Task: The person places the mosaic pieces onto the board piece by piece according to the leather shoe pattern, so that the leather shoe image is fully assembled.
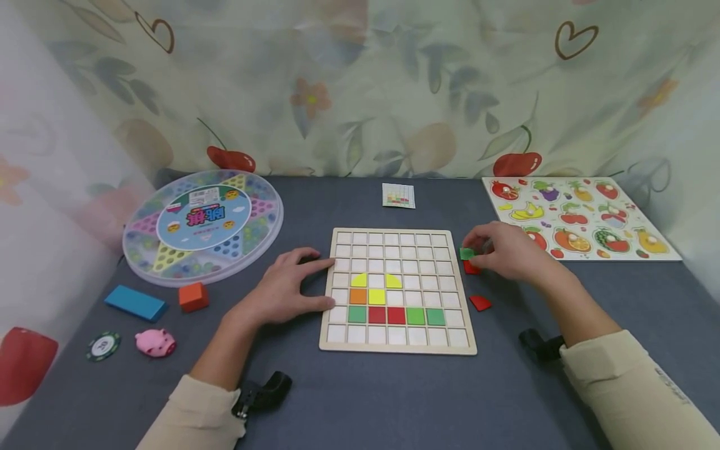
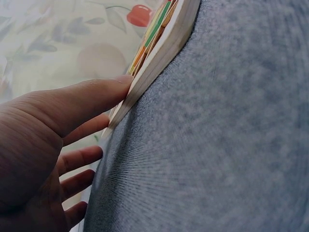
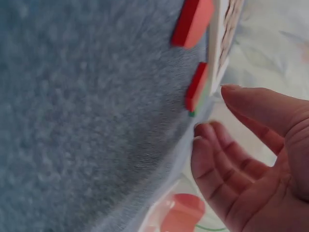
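Observation:
A wooden grid board (image 1: 394,349) lies in the middle of the table, with yellow, orange, red and green pieces in some cells. My left hand (image 1: 284,289) touches its left edge with thumb and index finger spread; in the left wrist view, the thumb (image 2: 91,99) rests against the wooden rim. Beyond the board's right edge, my right hand (image 1: 509,251) is beside a green piece (image 1: 466,253) and a red piece (image 1: 471,268). The right wrist view shows its thumb and fingers apart, with no piece between them. A second red piece (image 1: 480,303) lies nearer me.
A small printed card (image 1: 398,195) lies behind the board. At right is a fruit picture board (image 1: 574,219). To the left are a round Chinese checkers box (image 1: 202,226), a blue block (image 1: 135,302), an orange block (image 1: 193,297), a pink pig (image 1: 155,343) and a chip (image 1: 104,345).

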`<move>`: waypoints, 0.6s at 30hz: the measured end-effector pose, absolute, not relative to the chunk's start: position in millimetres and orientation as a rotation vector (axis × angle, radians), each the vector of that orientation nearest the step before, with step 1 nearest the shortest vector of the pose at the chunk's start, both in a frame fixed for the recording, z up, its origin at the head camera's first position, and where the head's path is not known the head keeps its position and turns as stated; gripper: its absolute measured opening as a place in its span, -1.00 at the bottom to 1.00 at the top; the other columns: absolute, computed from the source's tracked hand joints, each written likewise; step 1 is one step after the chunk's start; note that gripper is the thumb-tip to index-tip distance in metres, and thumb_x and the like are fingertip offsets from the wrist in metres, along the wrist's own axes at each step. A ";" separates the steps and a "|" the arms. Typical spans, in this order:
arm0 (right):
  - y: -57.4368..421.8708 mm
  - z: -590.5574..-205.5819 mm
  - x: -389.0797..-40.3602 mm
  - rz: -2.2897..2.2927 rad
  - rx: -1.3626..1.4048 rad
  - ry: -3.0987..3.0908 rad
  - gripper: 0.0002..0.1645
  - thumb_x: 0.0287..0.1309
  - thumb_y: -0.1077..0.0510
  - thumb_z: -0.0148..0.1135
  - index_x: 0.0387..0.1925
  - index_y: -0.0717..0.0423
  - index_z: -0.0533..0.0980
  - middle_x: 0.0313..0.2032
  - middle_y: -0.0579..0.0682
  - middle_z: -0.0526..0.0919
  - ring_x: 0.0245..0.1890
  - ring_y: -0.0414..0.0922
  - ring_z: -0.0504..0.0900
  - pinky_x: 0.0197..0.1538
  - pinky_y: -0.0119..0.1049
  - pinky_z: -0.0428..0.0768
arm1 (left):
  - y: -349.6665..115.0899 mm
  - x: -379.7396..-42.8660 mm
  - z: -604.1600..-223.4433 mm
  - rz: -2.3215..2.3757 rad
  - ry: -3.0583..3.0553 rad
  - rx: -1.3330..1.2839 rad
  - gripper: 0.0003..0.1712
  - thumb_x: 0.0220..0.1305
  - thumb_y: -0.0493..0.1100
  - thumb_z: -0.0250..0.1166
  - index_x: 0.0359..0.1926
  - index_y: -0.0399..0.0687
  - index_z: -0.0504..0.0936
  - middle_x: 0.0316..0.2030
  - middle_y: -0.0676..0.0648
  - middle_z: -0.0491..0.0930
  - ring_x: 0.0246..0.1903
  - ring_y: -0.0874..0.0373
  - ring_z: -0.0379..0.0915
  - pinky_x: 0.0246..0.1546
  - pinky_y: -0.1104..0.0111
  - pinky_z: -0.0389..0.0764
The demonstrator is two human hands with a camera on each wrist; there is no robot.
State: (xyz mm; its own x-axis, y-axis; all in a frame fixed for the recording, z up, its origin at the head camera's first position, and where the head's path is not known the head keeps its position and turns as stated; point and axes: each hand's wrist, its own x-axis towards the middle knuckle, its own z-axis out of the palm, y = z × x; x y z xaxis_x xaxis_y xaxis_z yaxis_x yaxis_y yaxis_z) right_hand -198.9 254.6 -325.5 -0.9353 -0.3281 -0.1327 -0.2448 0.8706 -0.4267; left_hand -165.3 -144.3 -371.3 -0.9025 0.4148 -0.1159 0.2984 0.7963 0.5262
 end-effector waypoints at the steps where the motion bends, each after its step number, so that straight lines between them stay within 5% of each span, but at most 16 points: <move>1: 255.8 -327.1 -201.5 -0.593 -0.449 2.844 -0.63 0.22 0.22 0.42 0.06 0.22 0.66 -0.08 0.21 0.66 -0.13 0.09 0.59 -0.15 -0.07 0.61 | -144.1 -165.5 -371.1 0.752 2.761 0.561 -0.11 0.22 0.23 0.46 0.52 0.17 0.40 0.50 -0.18 0.23 0.46 -0.24 0.07 0.40 -0.27 0.18; 8: 255.3 -335.3 -209.2 -0.564 -0.459 2.826 -0.65 0.26 0.23 0.36 0.05 0.31 0.64 -0.02 0.27 0.67 -0.05 0.14 0.54 0.02 0.10 0.56 | -143.7 -163.9 -370.8 0.757 2.754 0.565 -0.11 0.22 0.24 0.46 0.52 0.17 0.40 0.50 -0.18 0.23 0.46 -0.24 0.07 0.40 -0.27 0.18; 18: 255.4 -339.5 -211.3 -0.726 -0.350 2.833 -0.80 0.27 0.19 0.40 -0.15 0.17 0.56 -0.24 0.11 0.63 -0.23 0.01 0.54 -0.22 -0.22 0.52 | -145.7 -164.0 -370.1 0.749 2.766 0.580 -0.13 0.25 0.25 0.43 0.52 0.18 0.40 0.50 -0.20 0.23 0.46 -0.26 0.07 0.40 -0.28 0.17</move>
